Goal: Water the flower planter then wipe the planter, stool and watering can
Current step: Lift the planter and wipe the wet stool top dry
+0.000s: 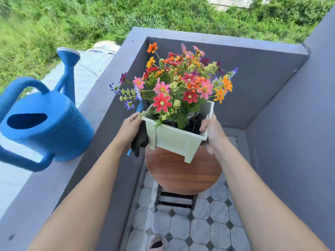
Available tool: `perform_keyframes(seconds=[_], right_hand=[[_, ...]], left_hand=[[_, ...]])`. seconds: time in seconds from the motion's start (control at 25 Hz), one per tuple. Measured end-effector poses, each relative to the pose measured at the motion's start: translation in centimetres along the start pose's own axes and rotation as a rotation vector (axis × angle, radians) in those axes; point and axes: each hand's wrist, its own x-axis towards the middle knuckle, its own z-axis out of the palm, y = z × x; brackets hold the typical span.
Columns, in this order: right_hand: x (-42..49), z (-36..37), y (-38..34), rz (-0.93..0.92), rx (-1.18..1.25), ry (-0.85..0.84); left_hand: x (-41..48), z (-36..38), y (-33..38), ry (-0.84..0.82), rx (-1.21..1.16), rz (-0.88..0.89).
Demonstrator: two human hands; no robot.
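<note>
Both hands grip flower-filled planter above stool.

Both arms reach forward, left hand and right hand curled closed, facing inward.

One planter, one stool, one watering can, two hands.

Both forearms bare, no sleeves; left hand, right hand ungloved.
</note>
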Motion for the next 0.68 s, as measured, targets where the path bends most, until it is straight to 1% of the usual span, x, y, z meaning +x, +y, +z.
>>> perform_keyframes(seconds=[0.12,0.28,0.48,0.68], right_hand=[[-0.4,-0.6,0.3,0.016,-0.033,-0.021],[-0.8,-1.8,1.1,-0.011,-0.05,-0.011],[-0.6,-3.4,2.8,-0.05,-0.116,-0.01],[0.2,-4.4,4.2,-0.076,-0.12,0.002]], left_hand=[[-1.2,0.0,-0.5,-0.111,-0.084,0.005],[-1.7,0.3,-2.2,-0.172,-0.147,-0.021],[-2.5,1.3,-4.7,-0.189,-0.164,-0.072],[-2.8,2.0,-5.9,-0.202,-0.112,-0.036]])
